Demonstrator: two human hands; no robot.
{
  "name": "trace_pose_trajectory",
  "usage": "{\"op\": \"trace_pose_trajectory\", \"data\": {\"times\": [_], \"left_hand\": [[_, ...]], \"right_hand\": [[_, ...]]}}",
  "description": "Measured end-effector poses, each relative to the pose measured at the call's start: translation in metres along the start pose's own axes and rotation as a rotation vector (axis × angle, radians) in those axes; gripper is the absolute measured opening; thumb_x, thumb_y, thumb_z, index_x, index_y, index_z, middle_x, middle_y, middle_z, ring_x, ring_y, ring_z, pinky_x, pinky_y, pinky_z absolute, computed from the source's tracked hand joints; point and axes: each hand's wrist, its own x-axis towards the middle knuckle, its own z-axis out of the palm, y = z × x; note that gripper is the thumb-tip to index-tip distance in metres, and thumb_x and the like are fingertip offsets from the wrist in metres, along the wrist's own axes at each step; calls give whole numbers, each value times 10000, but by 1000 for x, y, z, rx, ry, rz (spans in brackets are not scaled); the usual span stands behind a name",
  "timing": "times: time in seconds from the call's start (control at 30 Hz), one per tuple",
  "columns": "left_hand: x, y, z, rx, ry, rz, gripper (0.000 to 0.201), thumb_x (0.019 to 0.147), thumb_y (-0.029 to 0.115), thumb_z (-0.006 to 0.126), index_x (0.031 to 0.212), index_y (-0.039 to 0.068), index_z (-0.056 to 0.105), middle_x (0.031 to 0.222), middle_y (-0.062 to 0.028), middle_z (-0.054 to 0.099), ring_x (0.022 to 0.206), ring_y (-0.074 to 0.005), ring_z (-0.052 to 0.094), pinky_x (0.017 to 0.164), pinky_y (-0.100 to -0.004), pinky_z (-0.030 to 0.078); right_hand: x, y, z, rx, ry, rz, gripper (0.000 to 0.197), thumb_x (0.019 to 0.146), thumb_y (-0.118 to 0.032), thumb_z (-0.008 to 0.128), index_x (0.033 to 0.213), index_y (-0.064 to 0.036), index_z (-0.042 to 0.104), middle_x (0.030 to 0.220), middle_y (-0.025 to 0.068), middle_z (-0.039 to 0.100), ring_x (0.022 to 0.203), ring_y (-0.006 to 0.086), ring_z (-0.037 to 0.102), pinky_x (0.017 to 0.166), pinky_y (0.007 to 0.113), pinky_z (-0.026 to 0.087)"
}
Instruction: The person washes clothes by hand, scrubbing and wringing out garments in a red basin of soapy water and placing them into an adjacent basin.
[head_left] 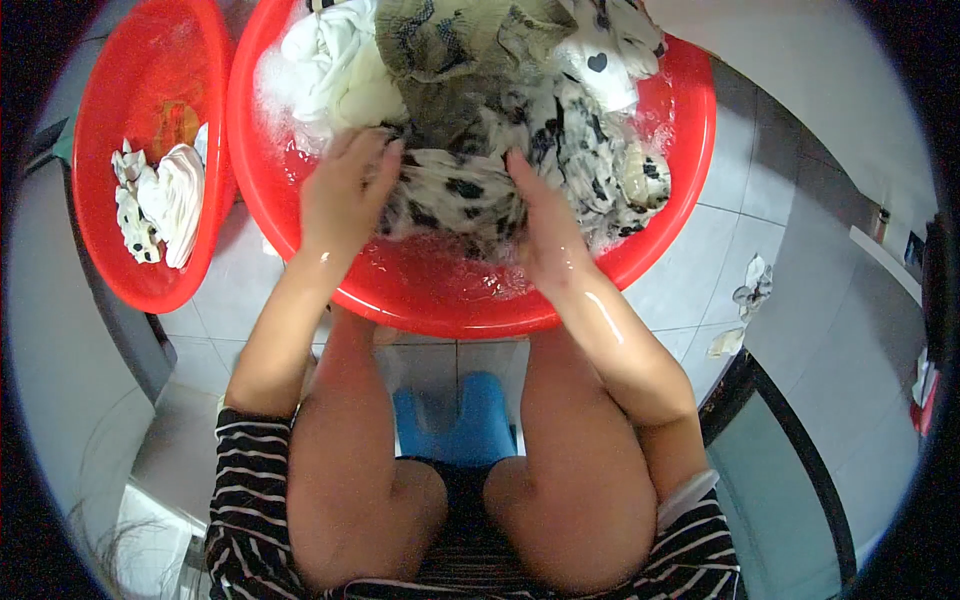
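Note:
A wet white garment with black spots (462, 188) stretches between my two hands at the near side of a large red basin (470, 318). My left hand (345, 195) is at the garment's left end, its thumb apart from the fingers and the cloth beside them. At the other end my right hand (552, 225) closes on the cloth, thumb on top; its other fingers are hidden below. More of the spotted cloth (575, 140) lies bunched to the right. Soapy water (430, 265) shows around it.
Behind my hands the basin also holds an olive patterned garment (440, 45), white clothes (335, 50) and a white piece with a dark heart (600, 75). A smaller red basin (150, 295) with white laundry (170, 205) stands left. A blue stool (455, 430) is below me.

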Motion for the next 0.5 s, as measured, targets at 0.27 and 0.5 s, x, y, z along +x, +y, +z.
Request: {"op": "trace_pose_trajectory", "data": {"times": [0.27,0.5], "left_hand": [[-35,-14,36,295,-347,269,615,755,482,644,1239,125,518,1298,-202,427,1178,-407,409,951,-498,396],[-17,-43,96,841,-630,183,505,860,334,528,1293,85,457,1317,-157,470,1248,-332,397,948,-518,395]], "right_hand": [[67,53,-59,-508,211,-64,379,930,-230,492,1242,-13,505,1189,99,572,1046,223,532,926,325,399],[69,53,-56,-260,297,62,412,939,-229,429,1303,-37,427,1279,102,493,1122,233,482,947,359,397]]}}
